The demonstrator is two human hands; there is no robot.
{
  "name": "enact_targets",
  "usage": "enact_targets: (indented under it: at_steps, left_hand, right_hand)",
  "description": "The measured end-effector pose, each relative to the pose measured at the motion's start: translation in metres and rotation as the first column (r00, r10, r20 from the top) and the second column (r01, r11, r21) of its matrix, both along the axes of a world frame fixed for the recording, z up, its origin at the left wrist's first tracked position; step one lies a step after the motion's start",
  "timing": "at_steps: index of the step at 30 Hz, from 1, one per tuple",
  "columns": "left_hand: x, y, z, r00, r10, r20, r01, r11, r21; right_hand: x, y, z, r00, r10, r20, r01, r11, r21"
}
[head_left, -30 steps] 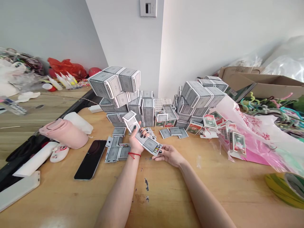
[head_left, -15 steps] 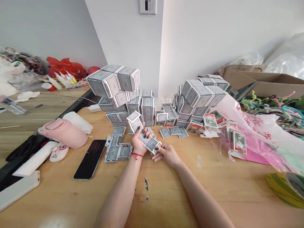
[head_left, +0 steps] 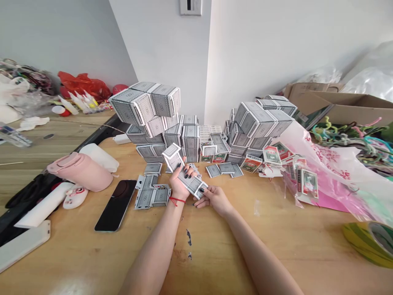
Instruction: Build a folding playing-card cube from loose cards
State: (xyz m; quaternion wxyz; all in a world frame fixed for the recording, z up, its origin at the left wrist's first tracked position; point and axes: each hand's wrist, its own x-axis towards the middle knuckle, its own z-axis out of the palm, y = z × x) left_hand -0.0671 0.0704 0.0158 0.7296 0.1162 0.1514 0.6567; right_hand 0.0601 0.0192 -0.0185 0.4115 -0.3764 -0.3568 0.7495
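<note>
My left hand [head_left: 180, 183] is closed around several folded playing cards [head_left: 173, 155] with grey patterned backs, joined into an open, angled shape. The fingers and thumb cover the middle of it. Some card faces with black marks peek out behind those fingers. At the lower right end, my right hand [head_left: 215, 199] pinches a folded card flap [head_left: 201, 189] between thumb and fingers. Left of my wrist lie loose folded cards [head_left: 145, 196], one showing a two of spades. Behind my hands stand stacked card cubes [head_left: 190, 139] on the left and another card-cube stack [head_left: 250, 119] on the right.
A black phone [head_left: 116, 205] and a pink tumbler [head_left: 81, 172] lie to the left. Card boxes [head_left: 307, 182] rest on pink plastic [head_left: 331, 176] at right. A roll of yellow tape [head_left: 365, 241] sits near the right edge. Folded cards [head_left: 225, 168] lie before the stacks.
The right hand and the pinched card end have shifted very slightly left, and the flap is tilted a little differently. Both hands keep their hold.
</note>
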Motion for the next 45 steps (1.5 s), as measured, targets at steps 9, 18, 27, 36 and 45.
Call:
enact_targets:
  at_steps: [9, 18, 27, 36, 45]
  left_hand:
    - [0.001, 0.0, -0.002, 0.997, 0.025, -0.07, -0.023, 0.999, 0.033]
    - [0.014, -0.005, -0.008, 0.976, 0.153, -0.155, -0.138, 0.985, 0.106]
    - [0.022, -0.012, -0.018, 0.954, 0.244, -0.173, -0.217, 0.963, 0.158]
    - [0.031, -0.016, -0.023, 0.915, 0.314, -0.255, -0.283, 0.947, 0.151]
    - [0.028, -0.012, -0.022, 0.878, 0.269, -0.397, -0.229, 0.963, 0.145]
  right_hand:
    - [-0.011, -0.001, -0.001, 0.985, -0.13, 0.112, 0.13, 0.992, 0.008]
    - [-0.03, -0.004, 0.002, 0.747, -0.423, 0.513, 0.376, 0.905, 0.2]
    - [-0.026, 0.001, 0.005, 0.236, -0.59, 0.772, 0.26, 0.804, 0.535]
    - [-0.015, 0.0, 0.004, 0.277, -0.634, 0.722, 0.258, 0.773, 0.58]
    - [-0.004, 0.006, 0.005, 0.344, -0.631, 0.695, 0.336, 0.774, 0.536]
